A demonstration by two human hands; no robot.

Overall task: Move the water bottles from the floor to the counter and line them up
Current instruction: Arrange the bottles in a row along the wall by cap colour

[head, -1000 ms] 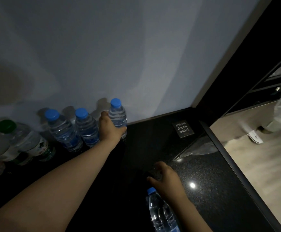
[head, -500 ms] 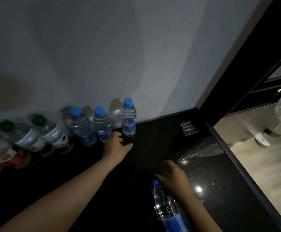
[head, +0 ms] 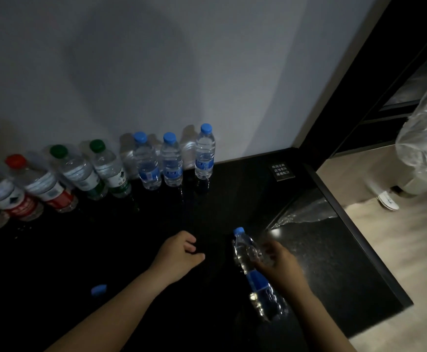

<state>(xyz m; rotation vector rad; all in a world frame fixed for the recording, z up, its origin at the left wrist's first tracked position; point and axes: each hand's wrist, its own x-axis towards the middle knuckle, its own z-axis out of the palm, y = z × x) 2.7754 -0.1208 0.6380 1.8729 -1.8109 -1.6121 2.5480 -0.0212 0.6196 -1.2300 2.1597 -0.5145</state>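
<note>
A dark, speckled counter (head: 329, 262) runs along a grey wall (head: 207, 59), and a row of water bottles stands on it at the wall's foot. At the right end of the row are three blue-capped bottles: the first blue-capped bottle (head: 147, 162), the second blue-capped bottle (head: 171, 161) just beside it, and the third blue-capped bottle (head: 204, 153) a little apart from that pair. To the left of these come two green-capped bottles (head: 110, 170), then a red-capped bottle (head: 40, 185), and beyond it more bottles cut off by the frame's edge. The right hand (head: 281, 266) is above the counter's near part, its grip clamped on the held bottle (head: 254, 271), which has a blue cap and a blue label. This bottle is tilted, its cap pointing away towards the wall; hand and bottle are blurred. The left hand (head: 179, 255) hovers beside it over the dark surface, well apart from the row, its grip loose and holding nothing, fingers lightly curled. A small blue object (head: 98, 290) shows in the dark near the left forearm; what it is cannot be told. A small sign (head: 281, 171) lies near the counter's far corner. To the right is the pale floor (head: 410, 250), with a white shoe (head: 387, 199) and crumpled clear plastic (head: 426, 138).
</note>
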